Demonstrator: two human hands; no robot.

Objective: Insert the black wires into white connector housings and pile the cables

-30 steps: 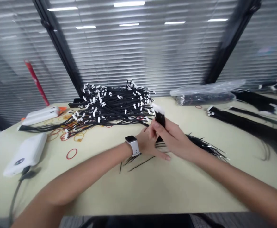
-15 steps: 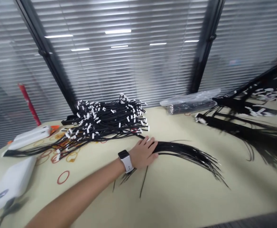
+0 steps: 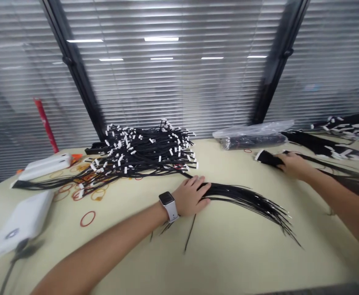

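Far to the left of my left fingers, a flat white power bank (image 3: 21, 225) lies on the pale yellow desk (image 3: 228, 254), with a slimmer white power bank (image 3: 46, 166) beyond it and a loose red rubber band (image 3: 87, 219) nearer those fingers. Just beyond the fingers rises a large tangled heap of thin black wires with white connector tags (image 3: 145, 149). My left hand (image 3: 190, 196), a white-strapped smartwatch (image 3: 169, 206) on its wrist, lies flat, its fingers (image 3: 194, 184) spread and released on a fan of thin black wires (image 3: 250, 203) that sweeps out to their right. Farther right, my right hand (image 3: 293, 166) is clenched, its fingers grasping a black wire bundle with a white-tagged end (image 3: 267, 158), and that end sticks out just left of them on the desk. Beyond these fingers lies a clear plastic bag of dark cable (image 3: 250, 139), and to their right, long white-tagged black wire bundles (image 3: 330, 147).
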